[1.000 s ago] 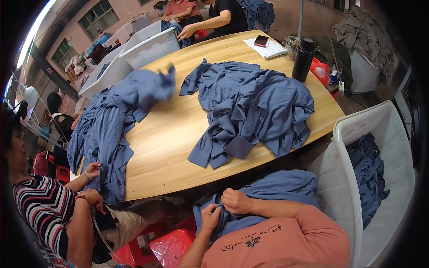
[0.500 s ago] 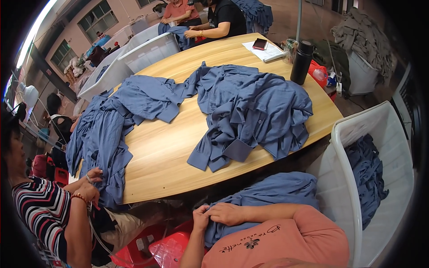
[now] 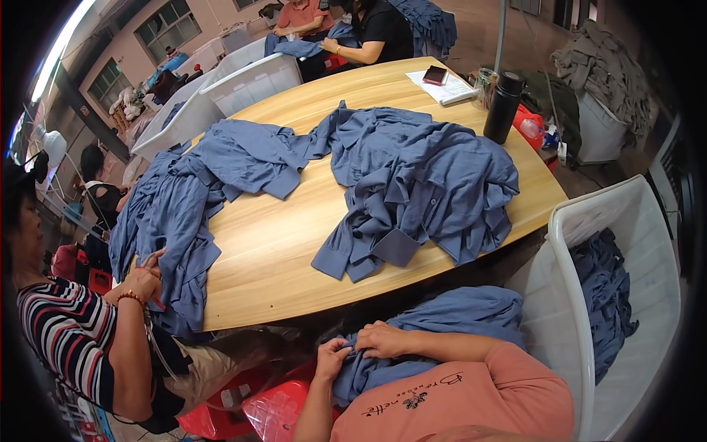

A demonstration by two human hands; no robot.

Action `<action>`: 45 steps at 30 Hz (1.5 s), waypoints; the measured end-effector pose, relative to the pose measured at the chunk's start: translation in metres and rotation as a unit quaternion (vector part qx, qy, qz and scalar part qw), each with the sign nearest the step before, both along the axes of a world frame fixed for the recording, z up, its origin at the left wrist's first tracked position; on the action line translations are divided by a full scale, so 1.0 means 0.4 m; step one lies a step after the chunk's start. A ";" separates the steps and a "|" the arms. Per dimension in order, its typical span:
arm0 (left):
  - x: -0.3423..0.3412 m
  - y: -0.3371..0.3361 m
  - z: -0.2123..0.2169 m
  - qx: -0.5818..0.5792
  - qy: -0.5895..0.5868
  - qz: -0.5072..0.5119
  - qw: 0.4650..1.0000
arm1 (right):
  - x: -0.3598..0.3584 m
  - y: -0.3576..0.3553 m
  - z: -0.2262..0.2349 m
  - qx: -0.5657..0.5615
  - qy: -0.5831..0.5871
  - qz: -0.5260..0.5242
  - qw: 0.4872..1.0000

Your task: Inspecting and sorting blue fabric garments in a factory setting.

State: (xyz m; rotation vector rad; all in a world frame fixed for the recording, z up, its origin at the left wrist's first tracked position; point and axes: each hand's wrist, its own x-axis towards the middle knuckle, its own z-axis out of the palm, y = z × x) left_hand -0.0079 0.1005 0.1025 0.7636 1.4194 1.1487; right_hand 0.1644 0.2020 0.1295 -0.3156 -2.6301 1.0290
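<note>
The blue shirt (image 3: 442, 331) is held bunched in the lap, below the near edge of the wooden surface (image 3: 272, 250). Both hands are now drawn closer together than half a second ago: the left hand (image 3: 333, 359) has its fingers clenched on a fold, the right hand (image 3: 383, 340) pinches the cloth just beside it. A short stretch of fabric appears to be worked between them.
</note>
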 end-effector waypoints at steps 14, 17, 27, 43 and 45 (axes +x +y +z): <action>0.014 -0.029 0.029 0.012 0.006 0.046 0.999 | 0.005 -0.059 0.053 -0.098 0.199 0.006 0.975; 0.032 -0.029 0.082 0.051 0.117 0.057 0.990 | 0.013 -0.054 0.070 -0.100 0.220 -0.025 0.970; 0.119 0.041 0.081 0.030 0.278 0.070 0.957 | 0.048 0.039 0.066 0.017 0.083 0.039 0.996; 0.109 0.046 0.126 -0.006 -0.019 0.077 0.997 | 0.020 -0.023 0.080 0.123 0.262 -0.050 0.956; 0.110 0.050 0.135 -0.018 0.035 0.065 0.997 | 0.027 -0.018 0.085 0.125 0.236 -0.038 0.963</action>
